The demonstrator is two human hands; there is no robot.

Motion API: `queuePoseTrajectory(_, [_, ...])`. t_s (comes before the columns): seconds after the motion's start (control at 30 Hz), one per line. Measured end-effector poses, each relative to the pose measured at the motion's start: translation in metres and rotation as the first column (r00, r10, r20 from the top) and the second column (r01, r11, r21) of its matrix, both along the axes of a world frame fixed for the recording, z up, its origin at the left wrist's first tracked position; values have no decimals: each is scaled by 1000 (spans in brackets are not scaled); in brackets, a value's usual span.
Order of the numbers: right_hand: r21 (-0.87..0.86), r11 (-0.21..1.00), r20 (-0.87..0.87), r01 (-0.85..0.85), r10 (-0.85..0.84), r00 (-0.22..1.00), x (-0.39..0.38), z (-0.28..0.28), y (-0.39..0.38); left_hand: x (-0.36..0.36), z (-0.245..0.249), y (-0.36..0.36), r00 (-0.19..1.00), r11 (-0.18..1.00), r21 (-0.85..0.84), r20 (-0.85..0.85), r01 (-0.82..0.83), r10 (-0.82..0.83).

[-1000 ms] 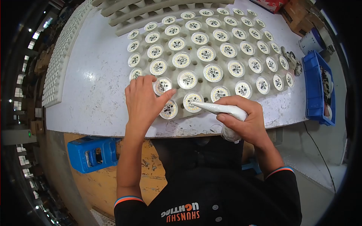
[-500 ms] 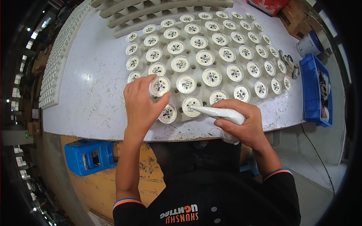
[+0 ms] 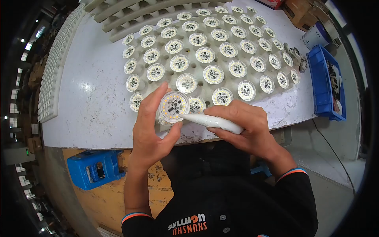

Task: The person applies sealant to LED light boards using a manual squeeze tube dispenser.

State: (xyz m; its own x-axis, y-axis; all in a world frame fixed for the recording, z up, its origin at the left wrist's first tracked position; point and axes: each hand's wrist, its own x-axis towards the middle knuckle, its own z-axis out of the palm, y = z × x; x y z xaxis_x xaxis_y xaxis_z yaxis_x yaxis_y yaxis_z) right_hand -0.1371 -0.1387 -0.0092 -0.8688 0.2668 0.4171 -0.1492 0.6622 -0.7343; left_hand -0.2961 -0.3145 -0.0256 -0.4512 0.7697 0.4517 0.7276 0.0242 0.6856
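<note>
In my left hand [image 3: 148,136] is an LED bulb body [image 3: 174,106], gripped between thumb and fingers, its round circuit board tilted up toward me. My right hand [image 3: 248,124] squeezes a white cone-shaped bag [image 3: 217,122] of paste. The bag's narrow tip meets the lower right edge of the bulb's board; whether paste is coming out is too small to tell. Behind both hands, rows of similar LED bulb bodies stand in a pale holed tray [image 3: 197,70]. One such bulb [image 3: 196,104] is partly covered by the bag and right hand.
More pale trays [image 3: 130,19] are stacked at the back left, and another lies along the left table edge [image 3: 59,75]. A blue bin [image 3: 321,85] with small items stands at the right, near a white bucket [image 3: 316,35] and cardboard boxes [image 3: 298,14]. A blue stool [image 3: 81,172] is below the table.
My left hand has brought the bulb nearer and lower, tilting it. The bag's tip has moved left from a bulb in the tray to the held bulb.
</note>
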Motion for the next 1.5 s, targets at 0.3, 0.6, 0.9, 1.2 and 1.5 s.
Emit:
queuePoseTrajectory(0.3, [44,999,25,2,-3,1000,0,-3,-1,5,5,1,997,998,-25,-54,56,-57])
queuePoseTrajectory(0.6, [41,999,-28,-2,4,1000,-2,-9,-1,7,7,4,995,996,-24,-58,83,-84])
queuePoseTrajectory(0.9, [67,998,16,-3,2,1000,-1,-7,0,7,7,3,995,996,-29,-63,80,-81])
queuePoseTrajectory(1.2, [78,997,28,-7,5,1000,-1,-4,0,6,7,4,994,997,-25,-70,79,-81])
queuePoseTrajectory(1.5, [92,996,44,-4,0,999,-1,-4,0,7,7,3,995,998,-30,-77,62,-65])
